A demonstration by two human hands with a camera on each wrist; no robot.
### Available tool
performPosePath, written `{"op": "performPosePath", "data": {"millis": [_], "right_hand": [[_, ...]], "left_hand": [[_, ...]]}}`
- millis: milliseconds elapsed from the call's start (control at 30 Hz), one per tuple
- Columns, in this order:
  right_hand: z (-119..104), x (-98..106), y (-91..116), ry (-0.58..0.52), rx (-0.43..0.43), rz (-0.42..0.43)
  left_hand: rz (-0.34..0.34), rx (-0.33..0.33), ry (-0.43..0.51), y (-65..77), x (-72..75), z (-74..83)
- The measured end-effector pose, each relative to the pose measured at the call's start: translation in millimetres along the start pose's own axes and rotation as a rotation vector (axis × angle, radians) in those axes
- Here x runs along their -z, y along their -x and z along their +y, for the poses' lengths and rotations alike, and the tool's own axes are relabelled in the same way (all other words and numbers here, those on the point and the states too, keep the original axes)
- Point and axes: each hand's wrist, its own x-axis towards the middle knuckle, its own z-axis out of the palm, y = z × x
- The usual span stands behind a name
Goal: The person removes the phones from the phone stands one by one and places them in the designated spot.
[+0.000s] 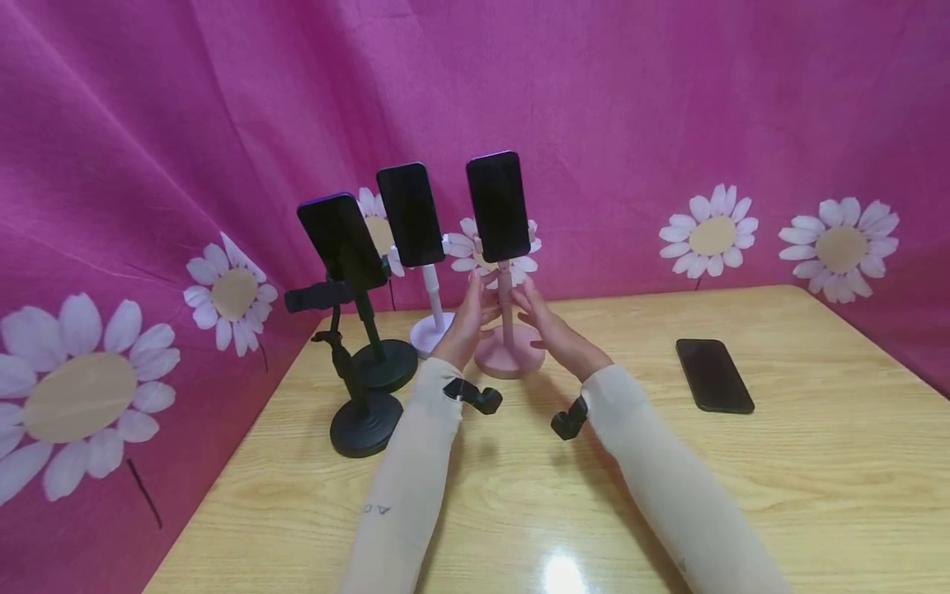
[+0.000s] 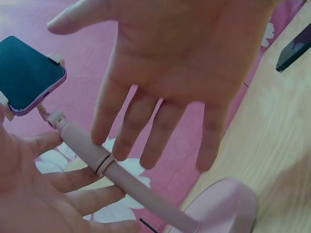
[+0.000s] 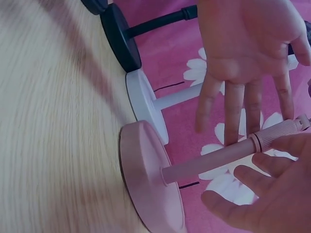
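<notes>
A pink phone stand [image 1: 508, 351] stands upright on the table, a dark-screened phone [image 1: 499, 206] clamped at its top. My left hand [image 1: 463, 326] is beside the pole on the left, and my right hand [image 1: 566, 340] is on the right. Both palms face inward with fingers extended. In the left wrist view, fingers of the left hand [image 2: 29, 189] overlap the pole [image 2: 131, 182]; I cannot tell whether they touch it. The right wrist view has the right hand [image 3: 272, 194] close to the pole, its fingers spread. Neither hand grips anything.
Left of the pink stand are a white stand [image 1: 426, 334] holding a phone [image 1: 411, 214] and a black stand [image 1: 386, 367] holding another phone [image 1: 343, 239]. A second black stand [image 1: 364, 425] with no phone is nearer me. One phone [image 1: 714, 375] lies flat at right. Pink flowered cloth [image 1: 594, 124] hangs behind.
</notes>
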Motion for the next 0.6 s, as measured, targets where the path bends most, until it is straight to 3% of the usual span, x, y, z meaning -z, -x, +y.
{"op": "performPosePath", "data": {"millis": [200, 600], "right_hand": [[-4, 11, 16, 0.078, -0.015, -0.007], [-22, 22, 50, 0.212, -0.042, -0.076]], "left_hand": [[-0.076, 0.005, -0.03, 7.0, 3.4, -0.8], [-0.232, -0.014, -0.23, 30.7, 10.8, 10.2]]}}
